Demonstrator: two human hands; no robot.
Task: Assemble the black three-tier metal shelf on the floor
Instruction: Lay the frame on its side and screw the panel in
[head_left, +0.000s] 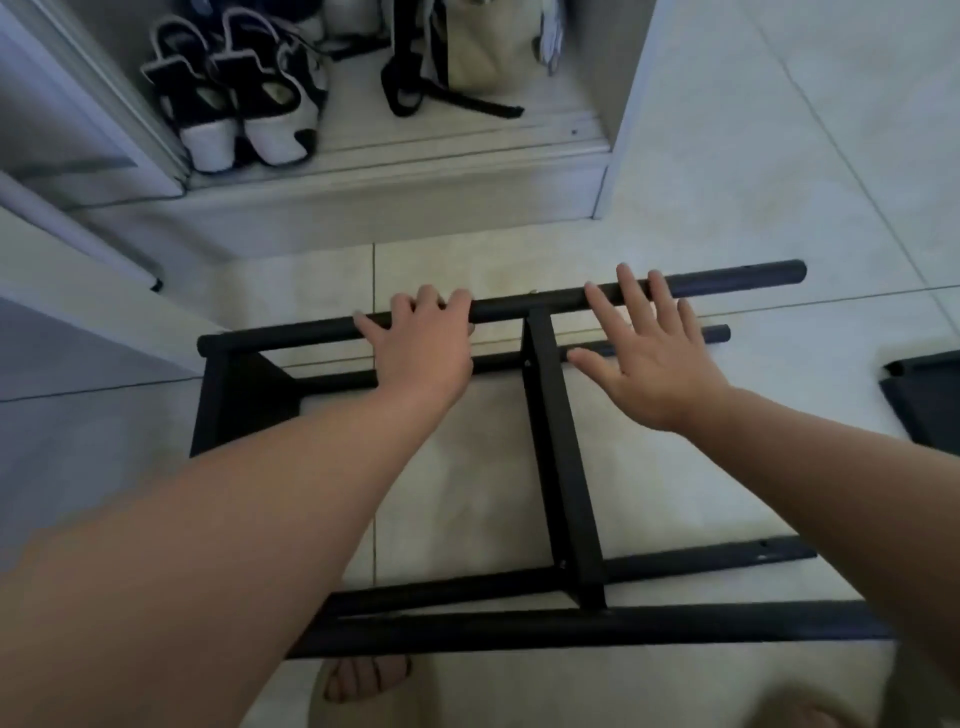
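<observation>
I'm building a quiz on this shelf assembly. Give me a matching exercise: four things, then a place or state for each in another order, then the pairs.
1 left hand
2 right hand
3 shoes
4 dark panel

A inside the cupboard
B open and spread over the top tube
C on the floor at the right edge
D gripping the top tube

Pairs: 1-D, 2-B, 3-A, 4-C
</observation>
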